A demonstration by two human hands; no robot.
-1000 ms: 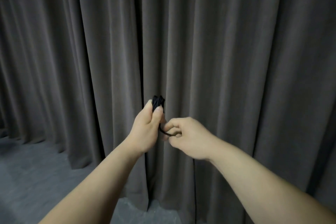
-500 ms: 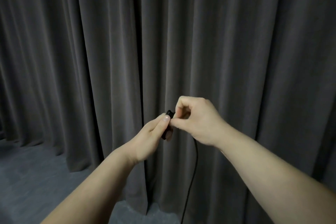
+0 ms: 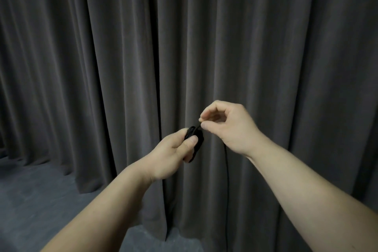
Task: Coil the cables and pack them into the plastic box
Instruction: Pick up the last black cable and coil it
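black cable bundle (image 3: pixel 194 140) sits in my left hand (image 3: pixel 173 155), raised in front of the curtain, the thumb pressed across its coils and the other fingers curled behind so the loops cannot spring apart. i read it as a small, tight coil, gripped near its middle, with the lower end poking out below the palm.

my right hand (image 3: pixel 227 127) hovers just above and to the right of the bundle, thumb and forefinger closed on the loose strand (image 3: pixel 198 127) that leaves the top of the coil, the remaining fingers curled loosely in. i judge this as feeding one more turn around the bundle: one hand anchors, the other guides the free length. below the right wrist a thin dark line of hanging cable (image 3: pixel 226 190) drops toward the floor, so a fair length looks unwound yet.

the plastic box is not in view, so packing is some way off.

behind both hands a heavy grey-brown curtain (image 3: pixel 102 67) falls in deep folds across the whole view, reaching a dark grey carpeted floor (image 3: pixel 41 200) at lower left. light is dim, and black cable against dark cloth is hard to follow.
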